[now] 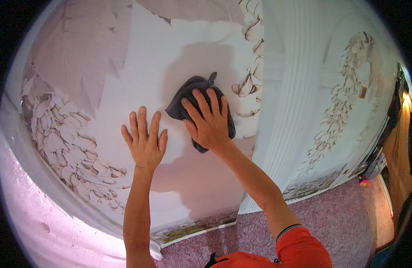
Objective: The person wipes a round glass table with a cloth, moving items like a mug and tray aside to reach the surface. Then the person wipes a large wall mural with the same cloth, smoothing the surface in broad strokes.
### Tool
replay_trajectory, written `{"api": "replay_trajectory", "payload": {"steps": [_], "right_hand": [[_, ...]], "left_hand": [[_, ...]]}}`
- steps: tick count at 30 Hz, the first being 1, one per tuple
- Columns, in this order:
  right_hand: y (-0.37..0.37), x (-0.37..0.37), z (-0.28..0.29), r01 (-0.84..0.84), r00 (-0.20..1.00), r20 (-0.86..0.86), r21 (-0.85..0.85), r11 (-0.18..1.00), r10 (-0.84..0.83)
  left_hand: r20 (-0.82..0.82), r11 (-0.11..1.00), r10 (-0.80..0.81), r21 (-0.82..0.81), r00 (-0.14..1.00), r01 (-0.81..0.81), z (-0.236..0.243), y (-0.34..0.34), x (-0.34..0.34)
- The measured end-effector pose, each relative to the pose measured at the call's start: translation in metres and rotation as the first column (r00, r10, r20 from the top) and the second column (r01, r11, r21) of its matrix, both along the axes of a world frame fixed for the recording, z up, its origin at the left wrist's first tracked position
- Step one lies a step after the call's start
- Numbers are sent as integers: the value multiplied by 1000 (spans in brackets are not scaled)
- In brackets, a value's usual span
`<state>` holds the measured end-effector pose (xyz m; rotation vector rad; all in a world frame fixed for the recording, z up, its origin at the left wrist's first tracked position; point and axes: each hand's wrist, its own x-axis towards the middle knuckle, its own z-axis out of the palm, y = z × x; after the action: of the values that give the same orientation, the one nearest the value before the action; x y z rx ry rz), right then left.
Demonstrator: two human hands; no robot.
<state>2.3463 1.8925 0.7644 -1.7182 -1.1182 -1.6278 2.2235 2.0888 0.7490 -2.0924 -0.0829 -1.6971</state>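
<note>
My right hand (209,120) presses a dark grey cloth (197,83) against a large printed white panel (112,96). Its fingers are spread over the bunched cloth, which has a small loop sticking up at the top. Lower and to the left, my left hand (146,143) rests on the same panel with its fingers stretched out and nothing in them. Pale petals with brown outlines (67,129) are printed on the panel left of my hands, and my shadow falls across it.
A second pale printed panel (299,80) adjoins at the right, with a small coloured sticker (363,92) on it. Below lies a purplish carpet (322,219). White fabric (49,214) hangs at the lower left. An orange-brown curtain (399,156) is at the far right.
</note>
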Motion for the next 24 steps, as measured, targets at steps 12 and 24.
{"api": "replay_trajectory", "payload": {"steps": [12,24], "right_hand": [[9,-4,-39,-30,999,-39,8,1000,30],[11,-11,-28,-149,989,-15,-14,989,149]], "left_hand": [[42,1000,3,-10,999,-2,-40,7,-2],[47,1000,-16,6,999,15,-51,15,-8]]}}
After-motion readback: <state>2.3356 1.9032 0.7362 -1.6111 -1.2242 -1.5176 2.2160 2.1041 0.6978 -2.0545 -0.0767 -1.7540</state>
